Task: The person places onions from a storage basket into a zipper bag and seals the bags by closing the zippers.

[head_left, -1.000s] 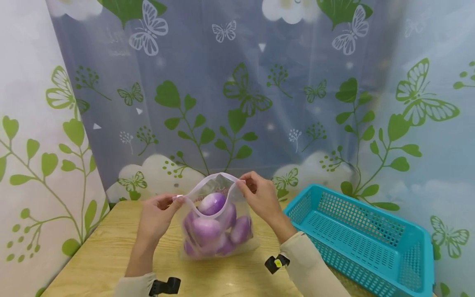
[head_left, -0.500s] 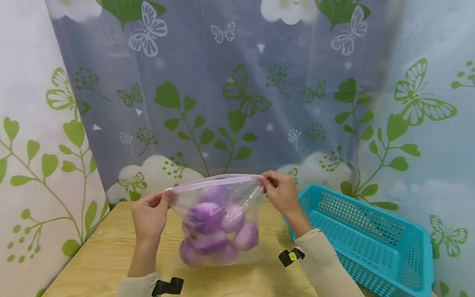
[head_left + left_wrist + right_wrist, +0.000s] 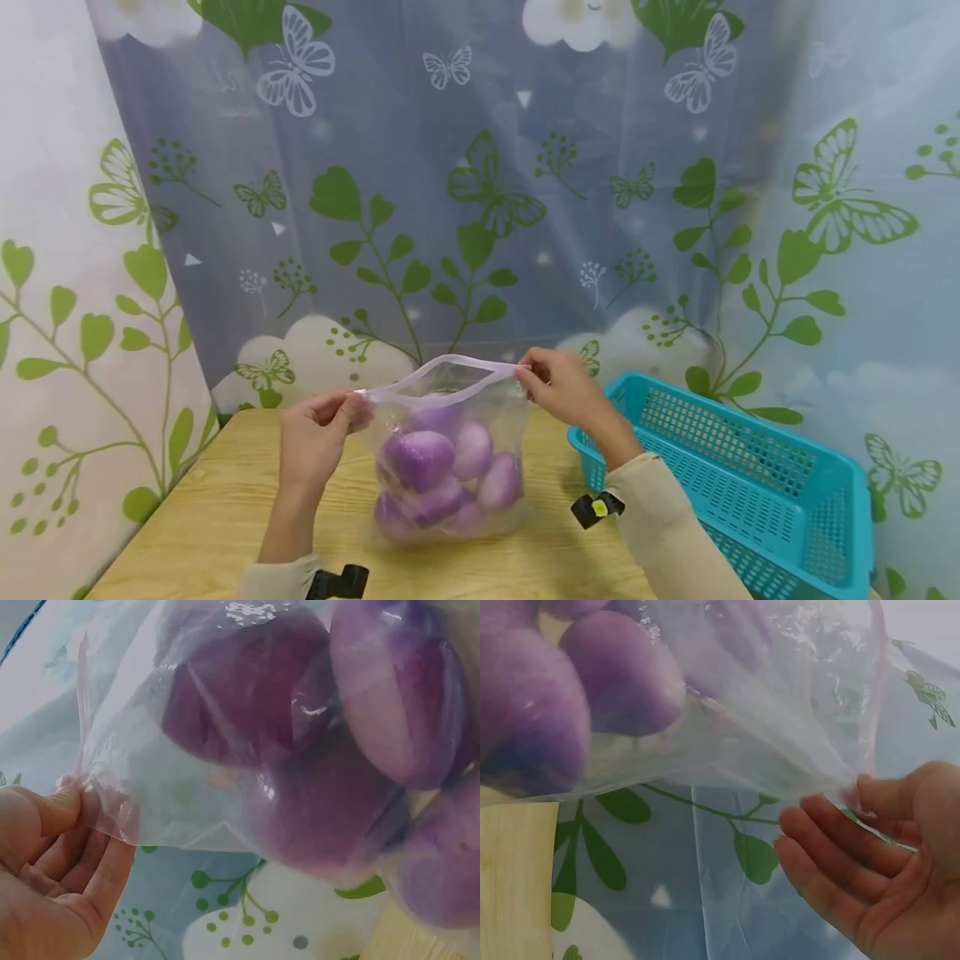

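Observation:
A clear zip bag (image 3: 504, 421) with a pale pinkish-white band along its mouth stands upright on the wooden table. Several rounded purple-and-white pieces (image 3: 420, 460) fill its lower part; they look like vegetables, but the kind is unclear. My left hand (image 3: 315, 437) pinches the left end of the bag's mouth between thumb and fingers. At the opposite end, my right hand (image 3: 566, 390) pinches the other corner. Between them the mouth gapes a little. In the right wrist view, thumb and index finger grip the film (image 3: 780, 742) while the other fingers extend loosely.
A turquoise perforated plastic basket (image 3: 750, 417) stands at the right, beside my right forearm. The wooden table (image 3: 217, 492) reaches back to a curtain (image 3: 420, 250) printed with leaves and butterflies.
The wide-open bag mouth was drawn almost flat as my hands spread apart, with the right hand moving right. Now the hands are slightly closer and the mouth gapes a little again.

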Demonstrator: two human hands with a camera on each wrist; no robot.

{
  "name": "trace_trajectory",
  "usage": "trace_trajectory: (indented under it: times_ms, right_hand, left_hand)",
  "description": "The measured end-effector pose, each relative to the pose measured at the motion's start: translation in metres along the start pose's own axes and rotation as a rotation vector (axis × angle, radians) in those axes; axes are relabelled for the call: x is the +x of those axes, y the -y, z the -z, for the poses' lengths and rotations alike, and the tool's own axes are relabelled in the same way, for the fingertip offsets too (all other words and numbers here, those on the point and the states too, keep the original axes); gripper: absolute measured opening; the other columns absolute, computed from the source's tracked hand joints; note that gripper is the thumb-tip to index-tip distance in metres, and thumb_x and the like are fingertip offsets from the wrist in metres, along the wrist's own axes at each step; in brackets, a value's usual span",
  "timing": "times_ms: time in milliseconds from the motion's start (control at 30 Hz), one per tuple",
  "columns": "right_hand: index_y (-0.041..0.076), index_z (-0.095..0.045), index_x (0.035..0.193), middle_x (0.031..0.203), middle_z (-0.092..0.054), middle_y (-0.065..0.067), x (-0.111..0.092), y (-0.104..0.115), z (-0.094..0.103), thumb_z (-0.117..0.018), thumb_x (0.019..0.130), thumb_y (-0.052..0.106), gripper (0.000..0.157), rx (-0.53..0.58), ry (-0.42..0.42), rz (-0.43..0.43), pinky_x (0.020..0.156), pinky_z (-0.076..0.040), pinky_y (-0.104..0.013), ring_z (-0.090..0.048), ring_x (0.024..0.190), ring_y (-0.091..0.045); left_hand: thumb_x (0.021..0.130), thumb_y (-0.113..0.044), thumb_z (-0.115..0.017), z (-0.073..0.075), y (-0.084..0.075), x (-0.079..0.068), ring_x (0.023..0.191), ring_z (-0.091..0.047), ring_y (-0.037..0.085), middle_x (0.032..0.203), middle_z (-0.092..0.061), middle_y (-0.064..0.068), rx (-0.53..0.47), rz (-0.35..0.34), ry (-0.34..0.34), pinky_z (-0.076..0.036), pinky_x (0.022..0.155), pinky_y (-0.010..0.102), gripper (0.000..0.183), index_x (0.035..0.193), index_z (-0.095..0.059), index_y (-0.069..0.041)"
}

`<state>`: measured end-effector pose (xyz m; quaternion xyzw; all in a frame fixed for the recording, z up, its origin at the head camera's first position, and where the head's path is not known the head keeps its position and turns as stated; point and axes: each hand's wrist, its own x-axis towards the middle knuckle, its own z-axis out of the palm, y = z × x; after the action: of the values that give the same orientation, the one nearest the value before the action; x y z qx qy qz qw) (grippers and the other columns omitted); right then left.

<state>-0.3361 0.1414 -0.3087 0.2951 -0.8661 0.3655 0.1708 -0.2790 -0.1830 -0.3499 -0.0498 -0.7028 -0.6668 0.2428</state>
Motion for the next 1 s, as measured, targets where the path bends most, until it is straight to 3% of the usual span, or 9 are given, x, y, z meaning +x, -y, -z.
trace_trajectory:
  times_ms: [100,267,400,533,633,800,1000]
  right_hand:
    - [0.006,-0.068,0.101,0.081,-0.07,-0.009,0.002,0.001,-0.004,-0.064,0.103,0.015,0.01,0.009,0.054,0.009,0.056,-0.053,-0.023,-0.064,0.066,-0.012]
    - [0.006,-0.068,0.107,0.089,-0.07,-0.009,0.001,0.007,-0.013,-0.067,0.101,0.016,0.012,0.033,0.064,0.02,0.064,-0.056,-0.023,-0.071,0.08,-0.02]
    - [0.006,-0.069,0.113,0.095,-0.073,-0.009,0.002,0.012,-0.023,-0.067,0.101,0.017,0.017,0.059,0.068,0.042,0.073,-0.058,-0.023,-0.074,0.09,-0.022]
    - [0.007,-0.072,0.107,0.096,-0.075,-0.008,0.003,0.015,-0.031,-0.067,0.101,0.016,0.012,0.065,0.061,0.089,0.076,-0.059,-0.022,-0.076,0.093,-0.022]
    - [0.006,-0.071,0.095,0.087,-0.073,-0.007,0.004,0.014,-0.033,-0.067,0.1,0.013,0.009,0.086,0.028,0.1,0.069,-0.055,-0.019,-0.072,0.083,-0.015]
    - [0.002,-0.067,0.084,0.07,-0.062,-0.007,0.003,0.006,-0.031,-0.066,0.099,0.007,0.016,0.115,-0.062,0.047,0.056,-0.042,-0.017,-0.05,0.062,-0.005]
    - [-0.002,-0.069,0.086,0.067,-0.066,-0.014,0.001,-0.005,-0.027,-0.063,0.101,0.005,0.017,0.168,-0.128,0.001,0.051,-0.047,-0.018,-0.052,0.056,-0.003]
  left_hand:
    - [0.097,0.0,-0.067,-0.002,0.0,-0.001,0.078,-0.074,0.003,0.083,-0.077,-0.009,0.005,0.014,0.03,-0.065,0.077,0.022,0.022,0.115,-0.07,0.012]
    - [0.096,0.004,-0.066,-0.006,0.002,-0.001,0.082,-0.074,0.003,0.086,-0.077,-0.01,-0.003,0.028,0.07,-0.065,0.08,0.021,0.021,0.115,-0.069,0.014]
    - [0.098,0.003,-0.064,-0.012,0.003,-0.001,0.087,-0.074,0.004,0.093,-0.078,-0.001,0.023,0.027,0.133,-0.064,0.084,0.022,0.018,0.111,-0.069,0.014]
    - [0.102,0.002,-0.058,-0.019,0.004,-0.001,0.086,-0.074,0.005,0.096,-0.077,0.012,0.031,0.025,0.231,-0.066,0.085,0.027,0.013,0.107,-0.064,0.013]
    - [0.104,0.0,-0.055,-0.021,0.004,-0.002,0.081,-0.074,0.006,0.093,-0.076,0.013,0.028,0.031,0.262,-0.066,0.083,0.03,0.013,0.106,-0.06,0.012]
    - [0.106,-0.001,-0.052,-0.018,0.004,-0.001,0.073,-0.073,0.007,0.084,-0.075,0.004,0.013,0.039,0.214,-0.066,0.075,0.026,0.012,0.106,-0.057,0.01]
    - [0.106,-0.003,-0.051,-0.012,0.003,0.0,0.068,-0.072,0.003,0.077,-0.076,-0.008,0.01,0.028,0.129,-0.064,0.071,0.02,0.012,0.105,-0.054,0.009]
